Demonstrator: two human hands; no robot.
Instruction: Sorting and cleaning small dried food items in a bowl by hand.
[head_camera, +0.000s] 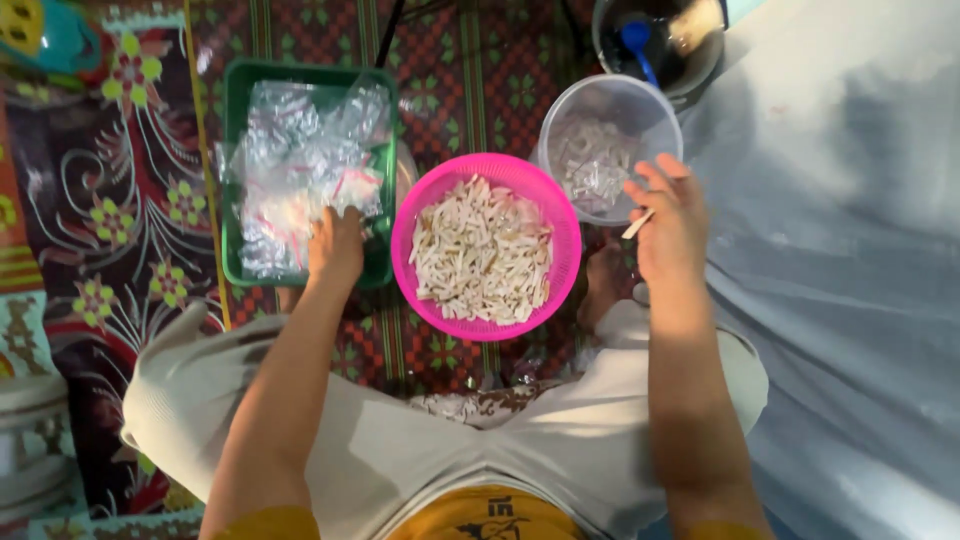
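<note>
Sitting on a patterned mat (120, 210), the person has a pink basket (486, 246) directly ahead, between the knees; all positions below are given relative to it.

Basket: round, bright pink, perforated wall, filled with a heap of pale, short, stick-shaped pieces (482, 252), off-white to light tan, lying in all directions.

Left of basket, touching or nearly touching its rim: green rectangular tray (232, 180) piled with small crumpled clear plastic bags (300, 160). Left hand (336, 245) rests in the near corner of this pile; fingers buried in the plastic, so cannot tell whether spread or closed.

Right of basket, beyond it: clear round container (610, 145) holding small filled packets. Right hand (668, 220) hovers over its near rim, thumb and fingers pinching one pale stick (637, 224), remaining fingers loosely curled.

Farther behind the container: dark pot (660, 45) with a blue utensil (638, 40) inside. Grey-blue cloth (850, 250) covers the floor right of the basket.
</note>
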